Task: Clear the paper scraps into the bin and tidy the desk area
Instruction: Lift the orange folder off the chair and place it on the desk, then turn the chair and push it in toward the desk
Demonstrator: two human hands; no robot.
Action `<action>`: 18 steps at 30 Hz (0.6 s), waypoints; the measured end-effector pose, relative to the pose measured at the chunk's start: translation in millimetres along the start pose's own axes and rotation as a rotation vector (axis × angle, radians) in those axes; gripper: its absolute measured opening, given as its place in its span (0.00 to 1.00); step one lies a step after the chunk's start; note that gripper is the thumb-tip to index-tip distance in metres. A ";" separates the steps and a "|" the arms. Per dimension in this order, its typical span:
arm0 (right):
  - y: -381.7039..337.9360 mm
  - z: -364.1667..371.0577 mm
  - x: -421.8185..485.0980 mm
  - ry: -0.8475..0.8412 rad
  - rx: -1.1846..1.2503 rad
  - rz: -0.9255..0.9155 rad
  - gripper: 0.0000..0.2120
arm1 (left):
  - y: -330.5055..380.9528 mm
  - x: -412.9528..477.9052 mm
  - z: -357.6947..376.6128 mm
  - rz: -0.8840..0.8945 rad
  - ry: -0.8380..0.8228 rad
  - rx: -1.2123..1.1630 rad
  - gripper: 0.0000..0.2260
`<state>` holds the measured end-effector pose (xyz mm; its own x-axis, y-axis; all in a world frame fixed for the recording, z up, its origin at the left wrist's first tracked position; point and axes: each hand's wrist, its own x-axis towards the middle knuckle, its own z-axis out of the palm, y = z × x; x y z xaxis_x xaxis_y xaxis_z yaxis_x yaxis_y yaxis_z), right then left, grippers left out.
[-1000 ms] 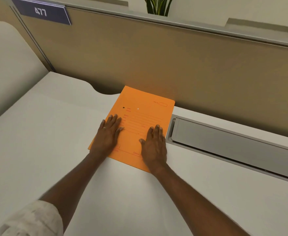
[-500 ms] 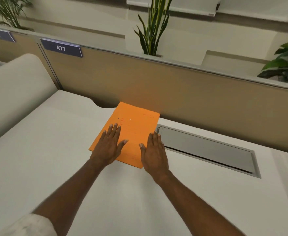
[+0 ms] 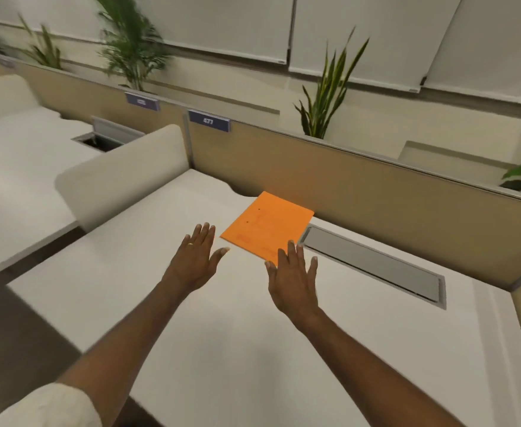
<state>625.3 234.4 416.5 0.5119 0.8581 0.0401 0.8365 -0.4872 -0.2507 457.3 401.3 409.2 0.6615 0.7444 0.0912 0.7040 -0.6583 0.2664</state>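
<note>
An orange folder [image 3: 268, 224] lies flat on the white desk [image 3: 191, 318], its far corner against the tan partition. My left hand [image 3: 196, 257] hovers above the desk just left of the folder's near edge, fingers spread, holding nothing. My right hand [image 3: 294, 277] is raised with fingers apart, its fingertips overlapping the folder's near corner in the view; whether it touches the folder I cannot tell. No paper scraps or bin show in the frame.
A grey cable flap [image 3: 373, 263] is set in the desk right of the folder. The tan partition [image 3: 376, 192] with a blue number plate [image 3: 209, 121] bounds the back. A beige side screen [image 3: 120, 177] stands left, with another desk [image 3: 15, 167] beyond it. Plants [image 3: 327, 97] rise behind.
Both hands have come off the orange folder and drawn back toward me, lifted with fingers spread. The view has pulled back and up, showing the neighbouring desk and plants.
</note>
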 end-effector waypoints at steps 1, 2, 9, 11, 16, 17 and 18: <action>-9.9 -3.1 -11.7 -0.015 0.005 -0.024 0.27 | -2.6 -15.7 -9.1 -0.004 0.003 0.005 0.51; -20.1 -3.3 -22.6 -0.016 0.013 -0.046 0.27 | -6.9 -32.6 -17.5 -0.010 0.013 0.017 0.52; -94.5 10.2 -100.1 -0.052 0.113 -0.185 0.33 | -40.2 -125.0 -58.3 -0.072 0.021 0.076 0.50; -111.3 14.3 -118.0 -0.060 0.124 -0.221 0.33 | -47.2 -146.1 -60.6 -0.110 0.055 0.086 0.41; -169.1 30.8 -178.2 -0.082 0.108 -0.274 0.33 | -90.9 -235.9 -70.4 -0.197 0.044 0.133 0.33; -178.9 33.8 -190.5 -0.093 0.109 -0.281 0.33 | -101.5 -253.7 -74.1 -0.219 0.033 0.134 0.33; -189.9 37.5 -203.4 -0.111 0.102 -0.298 0.33 | -111.8 -274.2 -80.5 -0.246 0.021 0.132 0.33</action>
<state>355.0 158.5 419.7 0.2183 0.9756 0.0216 0.9195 -0.1982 -0.3394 176.4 279.8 431.7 0.4621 0.8848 0.0598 0.8712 -0.4655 0.1558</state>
